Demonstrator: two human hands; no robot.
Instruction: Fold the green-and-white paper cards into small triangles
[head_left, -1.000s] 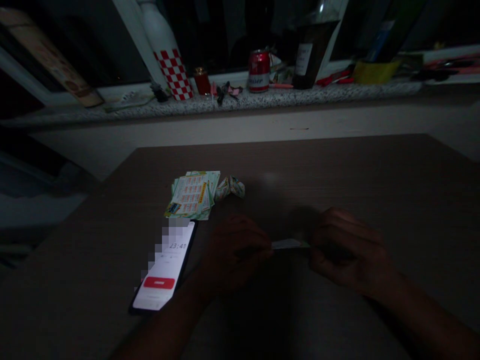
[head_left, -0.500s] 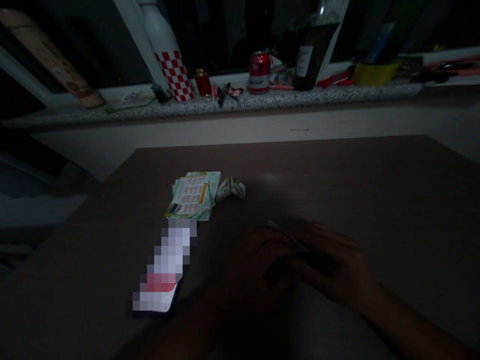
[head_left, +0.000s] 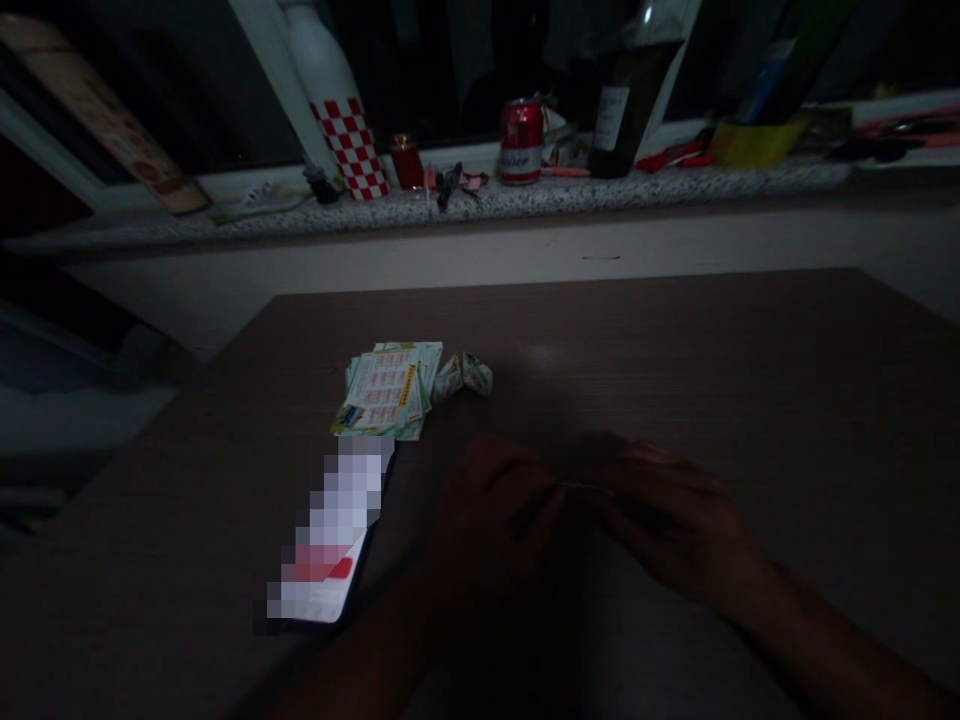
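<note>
Both my hands are low over a dark wooden table [head_left: 750, 360] in very dim light. My left hand [head_left: 487, 510] and my right hand [head_left: 667, 520] are close together, fingers pinched on the two ends of a small thin paper slip [head_left: 581, 487] that barely shows between them. A stack of printed green and orange paper cards [head_left: 386, 390] lies beyond my left hand. Next to the stack sits a crumpled or folded paper piece [head_left: 465, 375].
A lit phone [head_left: 330, 540] lies face up left of my left hand. Behind the table a stone windowsill [head_left: 525, 200] carries a red-and-white checked bottle [head_left: 337, 110], a red can [head_left: 521, 140], a dark bottle [head_left: 622, 100] and small clutter.
My hands have come closer together. The pale slip, plainly seen stretched between them a second ago, now shows only as a thin dark edge.
</note>
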